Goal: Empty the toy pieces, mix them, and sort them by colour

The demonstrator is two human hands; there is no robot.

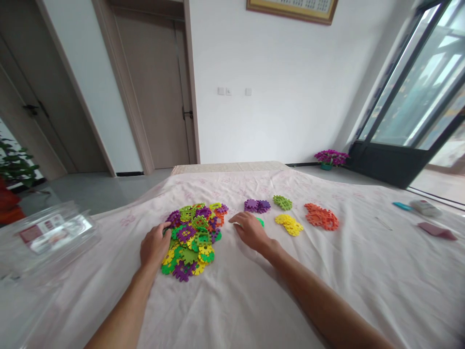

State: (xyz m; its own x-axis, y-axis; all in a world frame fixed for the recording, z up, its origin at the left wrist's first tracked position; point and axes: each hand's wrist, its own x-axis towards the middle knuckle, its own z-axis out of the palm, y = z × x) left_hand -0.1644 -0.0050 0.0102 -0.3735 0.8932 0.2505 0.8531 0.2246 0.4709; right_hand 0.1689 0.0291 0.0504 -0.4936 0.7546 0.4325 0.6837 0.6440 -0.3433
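Observation:
A heap of mixed plastic interlocking pieces in purple, green, yellow and orange lies on the cloth in front of me. My left hand rests against the heap's left edge, fingers loosely bent and apart, with nothing visible in them. To the right of the heap, my right hand hovers or rests over the cloth, its fingers stretched toward the heap and holding nothing I can see. Behind it a bright green piece is partly hidden. Single-colour groups lie farther right: purple pieces, light green pieces, yellow pieces and orange pieces.
A pale patterned cloth covers the table. At the left stands a clear plastic box with a label. On the right lie a blue item, a whitish pack and a dull pink item.

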